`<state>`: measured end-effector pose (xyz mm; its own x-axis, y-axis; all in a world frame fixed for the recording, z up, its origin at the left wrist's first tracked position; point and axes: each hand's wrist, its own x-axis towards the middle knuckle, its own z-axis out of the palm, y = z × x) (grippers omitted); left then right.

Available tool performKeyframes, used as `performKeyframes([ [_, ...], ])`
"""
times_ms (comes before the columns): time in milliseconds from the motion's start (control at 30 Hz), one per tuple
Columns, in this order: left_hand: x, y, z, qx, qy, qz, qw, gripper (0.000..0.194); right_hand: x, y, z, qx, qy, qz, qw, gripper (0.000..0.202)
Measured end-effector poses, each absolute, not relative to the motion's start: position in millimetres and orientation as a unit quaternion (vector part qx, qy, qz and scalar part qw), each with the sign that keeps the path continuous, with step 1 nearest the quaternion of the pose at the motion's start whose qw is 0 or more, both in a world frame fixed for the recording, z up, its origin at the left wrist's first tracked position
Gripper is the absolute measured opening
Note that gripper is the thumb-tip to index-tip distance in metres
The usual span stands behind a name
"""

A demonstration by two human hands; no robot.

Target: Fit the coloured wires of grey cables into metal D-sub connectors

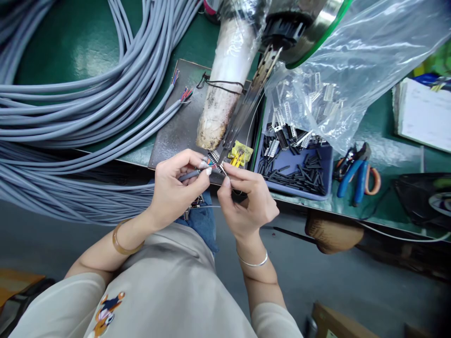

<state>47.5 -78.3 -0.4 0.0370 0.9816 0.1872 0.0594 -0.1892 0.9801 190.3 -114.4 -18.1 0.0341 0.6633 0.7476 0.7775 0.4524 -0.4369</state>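
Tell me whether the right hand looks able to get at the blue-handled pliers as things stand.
Probably yes: the blue-handled pliers lie uncovered beside the blue tray. The right hand is pinching a thin wire, though, and would likely need to release it first.

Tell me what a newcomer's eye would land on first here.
The gray cables massed across the left would likely come first. Next is the stained white cylinder at top center, its lower end just beyond the hands. Then comes the blue-purple tray right of center, holding slim black pieces and connectors.
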Motion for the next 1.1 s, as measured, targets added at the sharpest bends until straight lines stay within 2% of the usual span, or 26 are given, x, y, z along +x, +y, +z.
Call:
performKeyframes([
  [1100, 41.8, -76.6, 6.0, 0.577, 0.453, 0.502, 0.458, 0.01, 190.8, -115.4, -9.9, -0.522, -0.705, -0.056, 0.476, 0.02],
])
